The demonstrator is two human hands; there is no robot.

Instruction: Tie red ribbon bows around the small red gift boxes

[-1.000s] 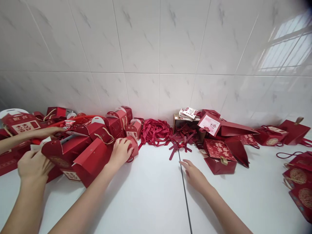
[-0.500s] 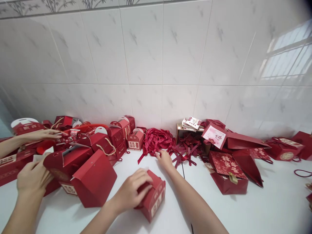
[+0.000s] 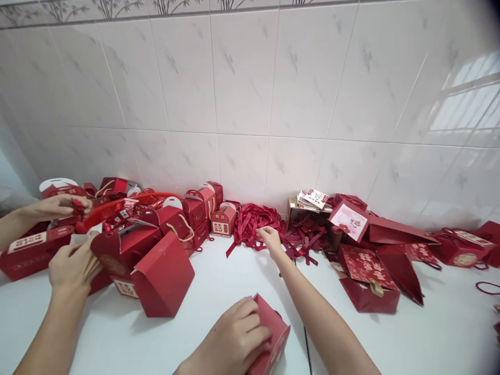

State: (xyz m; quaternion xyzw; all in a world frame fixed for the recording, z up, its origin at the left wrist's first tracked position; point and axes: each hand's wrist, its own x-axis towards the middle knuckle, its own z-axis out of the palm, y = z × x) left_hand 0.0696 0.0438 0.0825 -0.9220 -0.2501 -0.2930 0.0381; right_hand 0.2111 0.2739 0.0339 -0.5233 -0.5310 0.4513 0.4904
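Observation:
My left hand (image 3: 242, 336) is wrapped over a small red box (image 3: 273, 333) near the front edge of the view. My right hand (image 3: 269, 240) reaches over the right part of a pile of dark red ribbons (image 3: 250, 221), thumb and forefinger pinched at the ribbons. Whether a strand lies between those fingertips is too small to tell. A small red box with a pale label (image 3: 223, 221) stands just left of the ribbons. More dark red straps (image 3: 307, 234) lie right of my right hand.
At the left, another person's hands (image 3: 72, 265) work among red boxes, a red basket (image 3: 97, 213) and sweets. A large red box (image 3: 164, 278) stands beside them. Cards (image 3: 314, 198), bags (image 3: 369, 278) and boxes (image 3: 461, 250) lie right. A tiled wall stands behind.
My left hand and its box have moved nearer and to the right. My right hand has lifted slightly from the ribbons' front edge. The other person's far hand has picked up something red.

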